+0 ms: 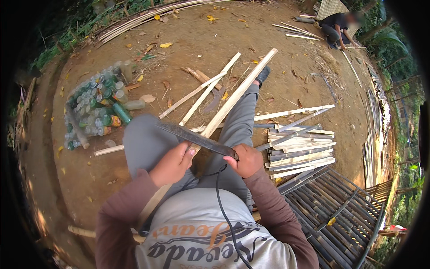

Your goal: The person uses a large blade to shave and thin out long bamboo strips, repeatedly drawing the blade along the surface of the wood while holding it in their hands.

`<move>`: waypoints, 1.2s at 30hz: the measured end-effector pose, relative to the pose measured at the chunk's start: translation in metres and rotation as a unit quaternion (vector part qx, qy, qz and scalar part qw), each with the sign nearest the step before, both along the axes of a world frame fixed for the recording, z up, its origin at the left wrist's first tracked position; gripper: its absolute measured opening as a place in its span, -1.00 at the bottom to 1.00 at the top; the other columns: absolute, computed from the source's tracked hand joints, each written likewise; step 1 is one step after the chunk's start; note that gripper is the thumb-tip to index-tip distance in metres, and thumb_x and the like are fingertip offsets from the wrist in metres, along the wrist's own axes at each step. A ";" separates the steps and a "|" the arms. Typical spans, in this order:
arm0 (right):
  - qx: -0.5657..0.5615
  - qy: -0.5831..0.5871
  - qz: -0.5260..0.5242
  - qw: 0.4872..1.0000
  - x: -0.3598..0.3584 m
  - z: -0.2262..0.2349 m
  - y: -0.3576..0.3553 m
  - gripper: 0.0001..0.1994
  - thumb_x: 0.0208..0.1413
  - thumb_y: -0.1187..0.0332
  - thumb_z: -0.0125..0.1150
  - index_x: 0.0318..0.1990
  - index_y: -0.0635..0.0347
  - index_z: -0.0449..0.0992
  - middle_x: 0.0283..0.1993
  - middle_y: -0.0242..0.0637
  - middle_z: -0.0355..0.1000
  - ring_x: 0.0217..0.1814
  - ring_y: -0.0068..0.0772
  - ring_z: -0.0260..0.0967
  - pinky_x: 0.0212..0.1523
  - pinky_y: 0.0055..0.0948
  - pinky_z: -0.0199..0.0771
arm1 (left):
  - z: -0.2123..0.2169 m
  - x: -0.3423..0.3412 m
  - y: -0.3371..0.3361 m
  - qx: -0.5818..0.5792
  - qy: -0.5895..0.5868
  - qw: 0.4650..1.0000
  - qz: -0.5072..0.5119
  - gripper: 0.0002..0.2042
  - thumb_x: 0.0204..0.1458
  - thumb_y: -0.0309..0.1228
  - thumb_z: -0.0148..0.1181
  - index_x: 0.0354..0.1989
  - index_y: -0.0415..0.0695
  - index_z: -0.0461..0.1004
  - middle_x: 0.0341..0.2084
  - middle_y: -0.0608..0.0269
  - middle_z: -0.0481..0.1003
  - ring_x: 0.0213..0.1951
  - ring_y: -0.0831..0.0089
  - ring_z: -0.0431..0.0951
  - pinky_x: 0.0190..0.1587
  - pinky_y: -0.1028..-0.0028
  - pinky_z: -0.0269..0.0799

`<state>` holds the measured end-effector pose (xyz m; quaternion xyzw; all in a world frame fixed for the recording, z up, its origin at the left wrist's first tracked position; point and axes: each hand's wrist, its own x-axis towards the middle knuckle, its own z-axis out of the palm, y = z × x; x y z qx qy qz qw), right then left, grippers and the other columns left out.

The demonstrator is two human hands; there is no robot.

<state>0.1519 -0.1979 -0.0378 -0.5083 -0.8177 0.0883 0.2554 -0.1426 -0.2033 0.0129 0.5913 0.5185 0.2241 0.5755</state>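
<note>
The slat (233, 101), a long pale bamboo strip, is lying along the person's outstretched leg, running from the lap out toward 1 o'clock past the shoe. A dark, worn blade (197, 139) is lying across it near the lap, its tip pointing toward 10 o'clock. The right hand (247, 159) is closing fully around the blade's handle; the left hand (172, 163) is gripping the slat just below the blade, fingers curled around it. Judging by this, a shaving or splitting stroke is in hand, and the next move likely calls for steady pressure along the grain with the fingers kept clear of the edge. At 3 o'clock a stack of slats (300, 152) is lying on the dirt; at 9 o'clock, a pile of bottles (96, 105); at 1 o'clock, far off, another person (338, 29) is crouching.
</note>
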 end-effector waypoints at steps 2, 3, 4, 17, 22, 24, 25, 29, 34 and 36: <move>0.027 0.011 0.010 1.000 0.006 -0.004 0.010 -0.55 0.10 -0.11 0.48 -0.27 0.12 0.58 -0.38 -0.21 0.48 -0.40 0.05 0.50 -0.38 -0.09 0.50 | 0.006 0.001 -0.002 0.040 0.032 0.999 -0.008 -0.65 0.51 -0.31 -0.02 0.27 -0.33 0.35 -0.44 0.04 0.49 -0.42 0.27 0.54 -0.25 0.22 0.47; 0.041 0.016 0.016 0.999 0.007 -0.004 0.014 -0.54 0.09 -0.13 0.48 -0.28 0.12 0.57 -0.38 -0.21 0.48 -0.40 0.04 0.50 -0.38 -0.09 0.50 | 0.007 0.002 -0.001 0.054 0.033 0.998 -0.001 -0.65 0.51 -0.31 -0.02 0.27 -0.33 0.35 -0.44 0.01 0.50 -0.42 0.22 0.54 -0.24 0.20 0.47; 0.050 0.013 0.005 0.999 0.007 -0.004 0.016 -0.54 0.09 -0.13 0.48 -0.29 0.11 0.57 -0.38 -0.21 0.48 -0.40 0.04 0.50 -0.38 -0.09 0.49 | 0.007 0.004 0.002 0.069 0.034 0.997 0.007 -0.65 0.51 -0.31 -0.02 0.27 -0.34 0.35 -0.43 -0.03 0.51 -0.42 0.17 0.54 -0.24 0.18 0.48; 0.025 -0.016 -0.197 0.980 0.018 0.002 0.053 -0.53 0.32 -0.13 0.31 -0.34 0.13 0.54 -0.43 -0.14 0.50 -0.46 0.04 0.52 -0.46 -0.05 0.50 | 0.019 0.006 -0.003 -0.003 0.020 1.000 -0.024 -0.66 0.50 -0.29 0.00 0.24 -0.33 0.35 -0.46 0.00 0.52 -0.38 0.20 0.59 -0.25 0.21 0.48; 0.049 0.014 0.015 0.999 -0.006 0.018 0.013 -0.53 0.32 -0.13 0.30 -0.33 0.14 0.55 -0.42 -0.13 0.52 -0.47 0.06 0.52 -0.45 -0.07 0.52 | 0.009 0.007 0.003 0.053 0.040 0.998 -0.013 -0.64 0.51 -0.30 0.00 0.29 -0.32 0.33 -0.52 0.17 0.46 -0.47 0.37 0.50 -0.31 0.30 0.46; 0.028 -0.008 -0.081 0.996 0.017 -0.002 0.030 -0.52 0.29 -0.15 0.33 -0.33 0.13 0.55 -0.42 -0.14 0.52 -0.45 0.04 0.53 -0.45 -0.08 0.53 | 0.015 0.004 -0.001 0.027 0.031 0.999 -0.001 -0.62 0.52 -0.31 -0.01 0.32 -0.33 0.31 -0.54 0.23 0.43 -0.50 0.42 0.46 -0.34 0.32 0.45; 0.018 -0.020 -0.128 0.991 0.027 -0.009 0.043 -0.52 0.27 -0.16 0.35 -0.33 0.13 0.55 -0.41 -0.14 0.52 -0.44 0.03 0.54 -0.44 -0.09 0.53 | 0.031 0.003 -0.001 -0.021 0.017 1.000 0.013 -0.61 0.52 -0.31 -0.01 0.34 -0.33 0.30 -0.54 0.26 0.42 -0.51 0.44 0.45 -0.34 0.33 0.44; 0.039 0.011 -0.112 0.993 0.009 -0.007 0.027 -0.52 0.21 -0.18 0.40 -0.29 0.12 0.57 -0.40 -0.15 0.54 -0.42 0.03 0.55 -0.42 -0.09 0.54 | 0.029 0.002 -0.005 -0.036 0.017 0.999 -0.017 -0.60 0.52 -0.31 -0.03 0.37 -0.34 0.27 -0.53 0.33 0.40 -0.53 0.55 0.41 -0.38 0.41 0.41; 0.070 -0.001 -0.122 0.990 0.042 -0.014 0.060 -0.49 0.27 -0.18 0.33 -0.35 0.16 0.53 -0.40 -0.14 0.53 -0.42 0.04 0.55 -0.41 -0.07 0.54 | 0.044 -0.004 -0.017 -0.088 -0.021 0.996 0.017 -0.59 0.54 -0.31 -0.09 0.42 -0.29 0.25 -0.54 0.42 0.36 -0.58 0.65 0.33 -0.46 0.52 0.35; 0.012 -0.040 -0.235 0.971 0.063 -0.018 0.086 -0.48 0.29 -0.18 0.30 -0.37 0.16 0.52 -0.43 -0.14 0.51 -0.43 0.05 0.54 -0.42 -0.06 0.54 | 0.041 -0.007 -0.020 -0.133 -0.010 0.991 0.006 -0.59 0.54 -0.31 -0.10 0.43 -0.27 0.25 -0.54 0.43 0.35 -0.59 0.66 0.32 -0.48 0.53 0.34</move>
